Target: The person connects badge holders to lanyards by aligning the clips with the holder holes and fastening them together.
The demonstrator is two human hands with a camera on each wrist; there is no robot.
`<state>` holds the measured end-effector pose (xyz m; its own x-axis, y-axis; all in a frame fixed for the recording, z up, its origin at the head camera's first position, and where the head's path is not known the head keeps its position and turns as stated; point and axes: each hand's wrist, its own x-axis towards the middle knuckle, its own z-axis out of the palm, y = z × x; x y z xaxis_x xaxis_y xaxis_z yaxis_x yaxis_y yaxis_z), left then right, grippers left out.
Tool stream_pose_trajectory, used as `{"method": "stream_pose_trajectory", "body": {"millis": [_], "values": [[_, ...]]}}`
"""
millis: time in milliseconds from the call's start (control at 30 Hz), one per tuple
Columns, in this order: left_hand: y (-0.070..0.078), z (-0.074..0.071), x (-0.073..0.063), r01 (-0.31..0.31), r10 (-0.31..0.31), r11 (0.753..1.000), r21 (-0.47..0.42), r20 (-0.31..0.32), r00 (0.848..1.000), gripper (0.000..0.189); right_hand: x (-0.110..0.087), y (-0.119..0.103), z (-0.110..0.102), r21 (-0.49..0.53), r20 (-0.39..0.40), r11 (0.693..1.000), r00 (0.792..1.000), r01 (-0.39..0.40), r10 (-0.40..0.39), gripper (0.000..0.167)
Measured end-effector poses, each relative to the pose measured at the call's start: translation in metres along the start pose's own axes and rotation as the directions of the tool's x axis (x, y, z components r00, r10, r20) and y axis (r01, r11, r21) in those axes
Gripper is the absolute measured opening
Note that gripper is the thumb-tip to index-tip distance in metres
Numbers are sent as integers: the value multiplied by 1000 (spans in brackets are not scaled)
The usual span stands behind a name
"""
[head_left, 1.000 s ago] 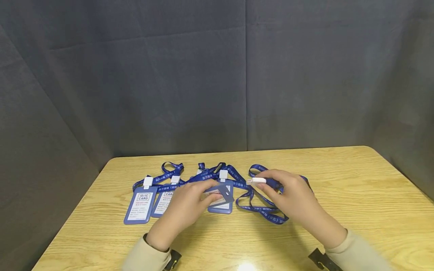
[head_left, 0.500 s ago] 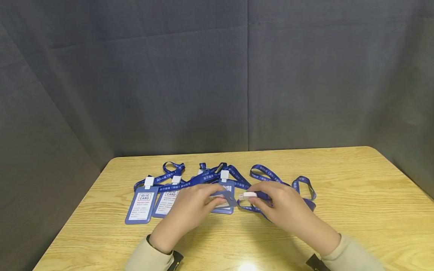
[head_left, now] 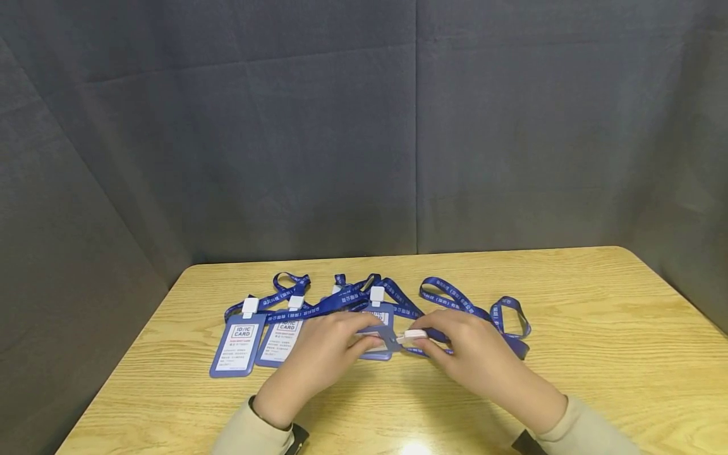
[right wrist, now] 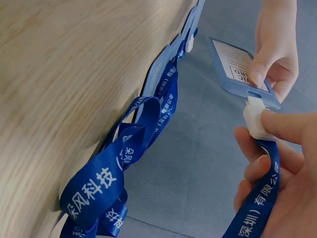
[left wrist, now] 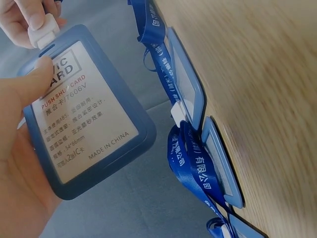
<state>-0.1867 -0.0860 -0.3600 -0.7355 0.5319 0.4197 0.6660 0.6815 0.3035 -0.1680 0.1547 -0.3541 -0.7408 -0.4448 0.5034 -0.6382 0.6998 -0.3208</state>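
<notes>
A blue-framed ID card holder (left wrist: 89, 114) with a printed white insert is held up by my left hand (head_left: 318, 351), thumb across its front near the slotted end. My right hand (head_left: 469, 344) pinches the white plastic clip (right wrist: 256, 119) of a blue lanyard (right wrist: 260, 198), whose strap runs down past the fingers. The clip's narrow end meets the holder's slot in both wrist views; whether it is fastened there I cannot tell. Behind my left hand another card holder (head_left: 378, 355) lies on the table, partly covered.
Two more card holders, one at the far left (head_left: 237, 341) and another (head_left: 279, 344) beside it, lie face up with white clips and tangled blue lanyards (head_left: 341, 300). The held lanyard's loops (head_left: 455, 294) spread at the right. A wooden table (head_left: 597, 328) lies below; a dark curtain hangs behind.
My right hand has moved left and down with the clip, bringing it to the holder's slot. The lanyard's loops on the right have shifted. The card holder has tilted slightly in my left hand.
</notes>
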Motion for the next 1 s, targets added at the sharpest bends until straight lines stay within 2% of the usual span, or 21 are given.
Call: {"method": "stream_pose_trajectory", "body": {"millis": [133,267,433,567,733,1000], "values": [[1,2,0,-3,3,1000,-6,0,1000,16,0,-1,2,14,-2,1000,1000,6,-6,14],[2,2,0,13,-13,999,-30,-11,1000,16,0,-2,2,37,0,999,1000,-21,21,12],[2,1,-1,6,-8,999,-46,-44,999,17,0,-4,3,82,-6,995,998,-58,59,12],[4,2,-2,-13,9,999,-46,-83,997,21,-1,-4,5,96,-33,994,997,-60,63,14],[9,6,-3,-9,0,998,-65,-132,991,23,-2,-4,7,128,-73,990,995,-62,72,15],[9,12,-5,-21,2,994,-111,-164,987,21,-3,-5,13,224,-89,973,993,-54,76,14]]}}
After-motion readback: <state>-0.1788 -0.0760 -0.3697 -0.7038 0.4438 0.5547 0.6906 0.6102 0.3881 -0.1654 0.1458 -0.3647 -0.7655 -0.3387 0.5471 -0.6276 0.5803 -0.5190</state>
